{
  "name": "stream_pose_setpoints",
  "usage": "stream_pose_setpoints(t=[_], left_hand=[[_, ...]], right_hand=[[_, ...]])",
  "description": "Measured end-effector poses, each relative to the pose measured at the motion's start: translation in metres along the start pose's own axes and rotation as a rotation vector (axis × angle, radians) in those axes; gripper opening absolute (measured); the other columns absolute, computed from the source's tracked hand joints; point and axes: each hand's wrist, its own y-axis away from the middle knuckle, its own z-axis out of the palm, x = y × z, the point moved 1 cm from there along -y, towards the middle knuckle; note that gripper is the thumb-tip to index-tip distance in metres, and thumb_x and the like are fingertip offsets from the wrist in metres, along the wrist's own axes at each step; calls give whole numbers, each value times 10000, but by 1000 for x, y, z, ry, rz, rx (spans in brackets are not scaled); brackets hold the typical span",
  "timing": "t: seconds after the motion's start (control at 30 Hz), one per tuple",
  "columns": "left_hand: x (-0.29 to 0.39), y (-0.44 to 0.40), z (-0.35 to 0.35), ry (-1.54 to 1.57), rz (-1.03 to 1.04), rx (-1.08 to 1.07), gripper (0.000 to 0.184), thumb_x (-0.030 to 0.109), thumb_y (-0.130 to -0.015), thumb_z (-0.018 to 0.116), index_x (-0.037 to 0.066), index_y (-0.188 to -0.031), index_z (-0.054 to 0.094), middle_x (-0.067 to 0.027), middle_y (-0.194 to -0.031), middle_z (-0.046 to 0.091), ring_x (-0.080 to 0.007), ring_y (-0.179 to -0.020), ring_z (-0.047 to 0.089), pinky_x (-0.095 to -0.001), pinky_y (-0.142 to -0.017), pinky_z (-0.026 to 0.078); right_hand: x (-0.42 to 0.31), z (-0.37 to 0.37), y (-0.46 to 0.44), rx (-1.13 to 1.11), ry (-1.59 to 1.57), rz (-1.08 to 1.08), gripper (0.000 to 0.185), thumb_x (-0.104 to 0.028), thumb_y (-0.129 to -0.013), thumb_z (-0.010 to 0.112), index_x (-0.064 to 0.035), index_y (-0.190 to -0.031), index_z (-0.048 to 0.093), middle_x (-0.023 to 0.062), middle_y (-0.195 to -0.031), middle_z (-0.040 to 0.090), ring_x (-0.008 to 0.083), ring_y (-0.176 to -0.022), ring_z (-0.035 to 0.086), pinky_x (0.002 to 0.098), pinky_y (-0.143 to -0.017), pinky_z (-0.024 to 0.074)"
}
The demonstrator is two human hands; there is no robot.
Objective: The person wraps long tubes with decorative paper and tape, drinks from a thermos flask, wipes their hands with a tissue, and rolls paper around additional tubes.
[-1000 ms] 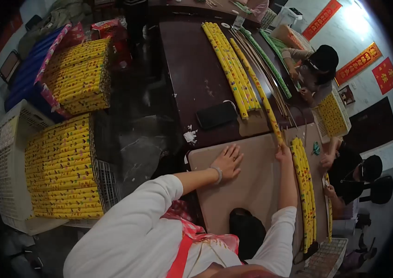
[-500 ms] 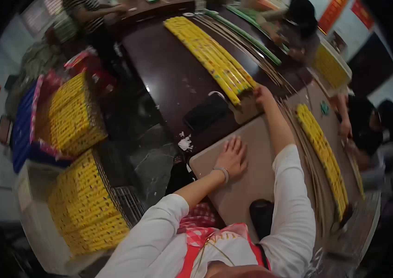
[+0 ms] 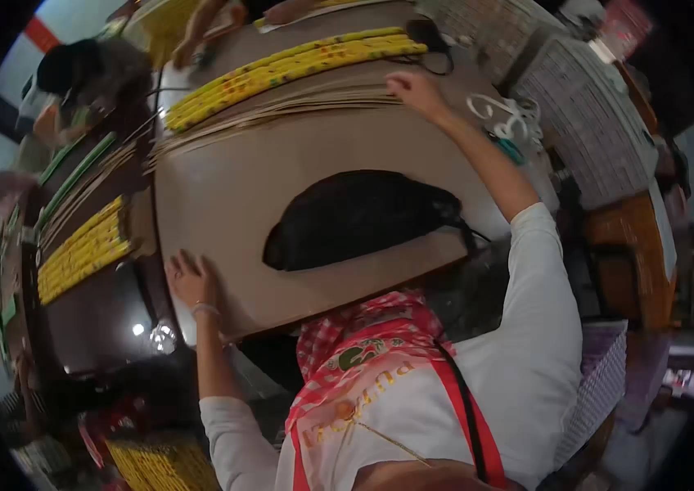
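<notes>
My left hand point(image 3: 191, 282) lies open at the left front of the tan tabletop point(image 3: 224, 196), palm down with fingers apart. Across the tabletop, my right hand point(image 3: 418, 94) is closed at the right ends of a row of long thin brown strips point(image 3: 306, 105). Its fingertips overlap the strip ends; how many strips it grips cannot be made out. Just behind the strips lies a bundle of yellow patterned rods point(image 3: 281, 74). Between my hands and nearer to me rests a black fabric bag point(image 3: 363, 219).
White loops point(image 3: 511, 119) and a teal tool point(image 3: 507, 149) lie at the right edge. A black object point(image 3: 429, 37) sits beyond the rods. More yellow rods point(image 3: 85, 250) are on the dark table at left. Co-workers are at the left and far side; stacked crates point(image 3: 572, 114) stand at right.
My view has swung to the right. My right hand has gone from the yellow rods on the dark table to the brown strip ends. My left hand stays flat on the tan tabletop.
</notes>
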Motion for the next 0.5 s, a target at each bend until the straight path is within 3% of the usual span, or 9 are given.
stream_pose_setpoints(t=[0.03,0.1,0.13,0.17,0.23,0.33,0.37,0.4,0.5], left_hand=[[-2,-1,3,3,-10,-4,530,372,-853,448,1,-1232,422,-217,-1286,387,-335,-1207,348,-394,-1017,251],[-9,-2,4,52,-4,-1,581,373,-857,455,-56,-1240,372,-225,-1276,394,-339,-1200,355,-395,-1005,275],[-16,-2,12,-23,-7,48,563,342,-868,461,-74,-1234,367,-227,-1260,411,-350,-1169,390,-389,-980,313],[-26,-6,16,224,-22,54,546,318,-871,471,-73,-1236,366,-229,-1254,416,-348,-1156,407,-383,-967,331],[-25,-3,9,547,-76,39,501,261,-878,482,-72,-1235,369,-230,-1244,424,-336,-1138,433,-369,-944,362],[-35,-3,9,471,-81,81,417,174,-886,476,-63,-1218,393,-213,-1202,462,-308,-1123,451,-358,-925,387],[-30,0,8,469,-92,124,401,168,-889,469,-58,-1213,401,-209,-1185,475,-315,-1113,456,-364,-921,388],[-31,-1,14,726,-104,118,393,162,-876,482,-39,-1208,418,-205,-1179,475,-331,-1105,453,-380,-920,376],[-13,3,-3,346,-33,218,377,114,-840,503,2,-1196,449,-179,-1181,479,-319,-1112,444,-383,-938,348]], right_hand=[[37,-43,23,219,145,14,287,-247,-885,469,-58,-1070,580,66,-847,628,214,-725,600,318,-644,475],[90,-126,70,383,317,399,267,-218,-892,455,-55,-1060,585,99,-909,612,245,-796,587,340,-679,469],[137,-160,101,568,402,397,232,-185,-854,505,-83,-1039,603,159,-941,590,275,-862,562,360,-730,436],[152,-193,128,597,376,569,256,-208,-846,517,-78,-1053,592,160,-948,589,290,-886,555,367,-753,435],[240,-236,195,662,629,852,439,-325,-846,530,-62,-1196,488,190,-1183,491,327,-982,525,412,-782,454],[288,-258,262,298,295,1164,584,-382,-811,566,-92,-1280,373,205,-1250,429,351,-1087,456,420,-872,410],[297,-253,282,181,274,1143,601,-368,-808,575,-109,-1293,332,215,-1256,414,358,-1096,444,422,-882,401],[301,-246,295,79,253,1111,624,-355,-805,583,-126,-1306,291,224,-1261,398,365,-1104,432,424,-892,391],[302,-222,322,-48,198,1083,718,-315,-796,609,-176,-1346,169,253,-1279,351,385,-1129,396,431,-922,363]])
